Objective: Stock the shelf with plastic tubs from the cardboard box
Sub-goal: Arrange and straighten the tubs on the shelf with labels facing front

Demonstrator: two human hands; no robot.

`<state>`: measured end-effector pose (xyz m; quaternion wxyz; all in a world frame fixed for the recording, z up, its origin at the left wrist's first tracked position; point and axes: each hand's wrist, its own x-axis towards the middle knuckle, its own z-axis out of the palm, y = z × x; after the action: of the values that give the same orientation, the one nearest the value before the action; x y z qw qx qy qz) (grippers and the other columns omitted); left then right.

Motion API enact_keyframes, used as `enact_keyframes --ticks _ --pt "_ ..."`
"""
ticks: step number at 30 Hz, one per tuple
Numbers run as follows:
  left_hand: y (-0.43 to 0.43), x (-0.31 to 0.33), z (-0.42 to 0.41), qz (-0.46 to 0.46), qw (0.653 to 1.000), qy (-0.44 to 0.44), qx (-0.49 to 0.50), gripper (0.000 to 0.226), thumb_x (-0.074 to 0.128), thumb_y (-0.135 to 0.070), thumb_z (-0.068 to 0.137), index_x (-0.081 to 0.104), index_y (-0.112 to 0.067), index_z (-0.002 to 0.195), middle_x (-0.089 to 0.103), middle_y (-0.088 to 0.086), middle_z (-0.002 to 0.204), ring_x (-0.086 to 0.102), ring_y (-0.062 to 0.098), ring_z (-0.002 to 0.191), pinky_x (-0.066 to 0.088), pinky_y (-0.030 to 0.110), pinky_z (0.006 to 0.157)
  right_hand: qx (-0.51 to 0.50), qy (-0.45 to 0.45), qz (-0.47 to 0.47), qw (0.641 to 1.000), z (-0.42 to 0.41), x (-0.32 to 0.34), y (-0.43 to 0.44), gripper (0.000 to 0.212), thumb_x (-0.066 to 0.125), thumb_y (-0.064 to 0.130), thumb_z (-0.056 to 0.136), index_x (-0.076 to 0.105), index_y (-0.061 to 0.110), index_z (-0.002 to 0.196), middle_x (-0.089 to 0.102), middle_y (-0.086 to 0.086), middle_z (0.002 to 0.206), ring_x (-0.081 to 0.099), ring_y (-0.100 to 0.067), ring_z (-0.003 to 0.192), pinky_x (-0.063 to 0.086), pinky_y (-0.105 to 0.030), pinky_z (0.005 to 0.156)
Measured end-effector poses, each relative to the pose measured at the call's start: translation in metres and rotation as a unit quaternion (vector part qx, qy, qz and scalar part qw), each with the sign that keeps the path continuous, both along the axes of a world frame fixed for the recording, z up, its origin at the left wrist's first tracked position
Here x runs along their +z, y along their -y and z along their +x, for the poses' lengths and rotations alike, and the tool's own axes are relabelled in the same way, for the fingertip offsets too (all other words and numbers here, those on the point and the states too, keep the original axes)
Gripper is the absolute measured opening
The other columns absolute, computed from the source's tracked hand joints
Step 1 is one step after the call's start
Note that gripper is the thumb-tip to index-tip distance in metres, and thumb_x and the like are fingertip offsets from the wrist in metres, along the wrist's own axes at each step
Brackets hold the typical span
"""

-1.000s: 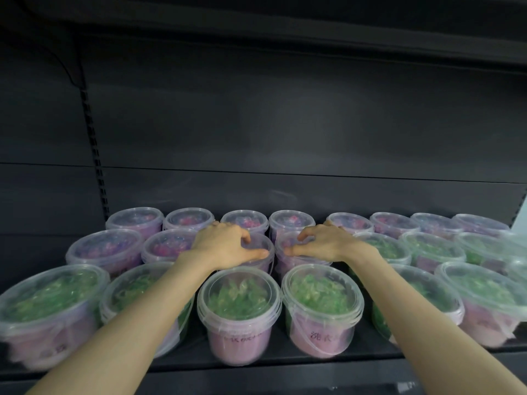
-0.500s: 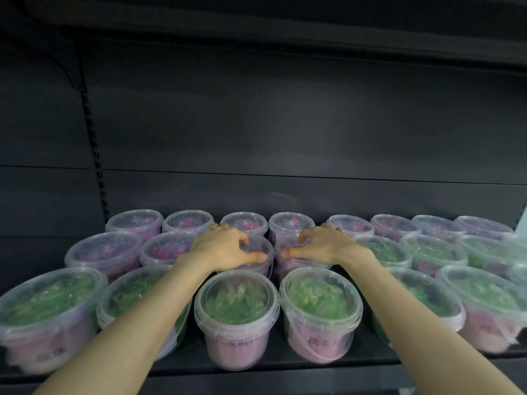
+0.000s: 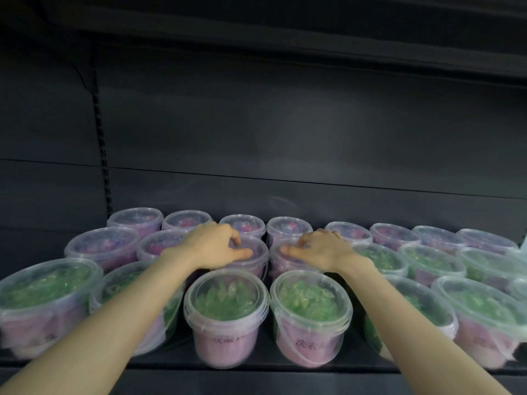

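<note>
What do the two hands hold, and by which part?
The left hand grips a middle-row tub by its lid rim; the right hand grips the next tub likewise.

A dark grey metal back panel (image 3: pixel 285 124) fills most of the view, matte, with a faint soft sheen near its middle. A thin horizontal seam (image 3: pixel 313 182) runs across it from side to side. At the left a slotted upright strip (image 3: pixel 102 143) stands vertical, and beyond it lies another dark panel (image 3: pixel 42 138). Overhead the underside of an upper shelf (image 3: pixel 313 32) slants across the top, nearly black. The shelf (image 3: pixel 265 352) below is dark too, and its front edge (image 3: pixel 256 386) shows as a slightly paler grey band. The light is dim and even. A pale sliver (image 3: pixel 524 242) shows at the far right edge.
</note>
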<state>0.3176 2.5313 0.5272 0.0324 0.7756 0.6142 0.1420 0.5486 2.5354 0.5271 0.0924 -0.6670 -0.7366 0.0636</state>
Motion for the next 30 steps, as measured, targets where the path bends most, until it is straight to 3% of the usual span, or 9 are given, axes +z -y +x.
enact_keyframes --ticks 4,7,12,15,17,20,22,27,30 --pt "-0.02 0.015 -0.004 0.015 0.999 0.049 -0.001 0.023 0.061 -0.053 0.08 0.063 -0.031 0.088 0.065 0.0 0.099 0.06 0.019 0.09 0.05 0.034 0.081 0.039 -0.077 0.047 0.995 -0.002 0.013 -0.015 0.055 0.053 0.06 0.083 0.067 0.011 0.103 0.068 -0.007 0.103 0.059 -0.027 0.102 0.047 -0.035 0.087" --pt "-0.048 0.019 -0.004 0.005 0.999 0.045 -0.002 0.019 0.063 -0.046 0.081 0.062 -0.029 0.088 0.065 0.003 0.105 0.06 0.023 0.097 0.049 0.039 0.088 0.057 -0.084 0.04 0.994 -0.009 0.022 -0.034 0.046 0.058 0.049 0.086 0.063 0.012 0.113 0.064 -0.009 0.115 0.057 -0.027 0.107 0.044 -0.031 0.084" --pt "-0.102 0.021 -0.002 -0.059 0.997 0.017 -0.035 0.046 0.066 -0.053 0.077 0.061 -0.022 0.11 0.06 0.001 0.116 0.055 0.017 0.097 0.042 0.026 0.08 0.045 -0.029 0.006 0.999 -0.016 0.025 -0.074 0.047 0.058 0.046 0.085 0.061 0.01 0.114 0.061 -0.012 0.118 0.056 -0.029 0.107 0.046 -0.036 0.089" --pt "-0.127 0.019 -0.001 -0.121 0.991 -0.019 -0.053 0.064 0.066 -0.06 0.073 0.054 -0.024 0.124 0.053 -0.003 0.131 0.05 0.017 0.116 0.039 0.025 0.091 0.022 -0.008 -0.036 0.999 -0.017 0.023 -0.097 0.059 0.061 0.054 0.079 0.056 0.014 0.123 0.056 -0.006 0.127 0.053 -0.025 0.113 0.046 -0.035 0.091" --pt "-0.139 0.016 -0.002 -0.145 0.987 -0.03 -0.065 0.065 0.066 -0.063 0.071 0.055 -0.026 0.123 0.051 -0.004 0.133 0.048 0.016 0.12 0.039 0.028 0.099 0.017 0.006 -0.07 0.997 -0.017 0.021 -0.109 0.068 0.062 0.059 0.075 0.053 0.016 0.126 0.054 -0.003 0.129 0.051 -0.024 0.114 0.045 -0.034 0.091" --pt "-0.15 0.011 -0.004 -0.136 0.987 -0.026 -0.076 0.065 0.065 -0.07 0.065 0.06 -0.028 0.115 0.055 -0.005 0.127 0.051 0.016 0.116 0.041 0.029 0.096 0.01 0.019 -0.086 0.996 -0.014 0.016 -0.124 0.058 0.061 0.066 0.067 0.061 0.02 0.102 0.061 0.002 0.107 0.056 -0.017 0.091 0.044 -0.03 0.068" --pt "-0.153 0.008 -0.005 -0.115 0.99 -0.035 -0.074 0.067 0.062 -0.076 0.061 0.061 -0.03 0.11 0.057 -0.004 0.123 0.053 0.017 0.111 0.043 0.03 0.092 -0.009 0.04 -0.083 0.996 -0.013 0.015 -0.13 0.06 0.056 0.075 0.06 0.056 0.021 0.084 0.059 0.004 0.092 0.055 -0.014 0.082 0.038 -0.028 0.058" --pt "-0.158 0.007 -0.004 -0.091 0.991 -0.07 -0.076 0.064 0.055 -0.083 0.058 0.059 -0.033 0.098 0.06 -0.006 0.112 0.055 0.016 0.097 0.045 0.03 0.08 -0.037 0.085 -0.062 0.994 -0.011 0.009 -0.135 0.105 0.042 0.093 0.048 0.053 0.019 0.122 0.053 -0.003 0.123 0.053 -0.027 0.109 0.046 -0.039 0.086" --pt "-0.157 0.008 -0.004 -0.105 0.989 -0.071 -0.079 0.067 0.055 -0.081 0.062 0.059 -0.031 0.106 0.058 -0.006 0.118 0.054 0.016 0.104 0.045 0.031 0.088 -0.024 0.087 -0.07 0.993 -0.006 0.01 -0.133 0.102 0.042 0.09 0.052 0.05 0.021 0.126 0.045 -0.007 0.133 0.044 -0.029 0.119 0.042 -0.039 0.089"
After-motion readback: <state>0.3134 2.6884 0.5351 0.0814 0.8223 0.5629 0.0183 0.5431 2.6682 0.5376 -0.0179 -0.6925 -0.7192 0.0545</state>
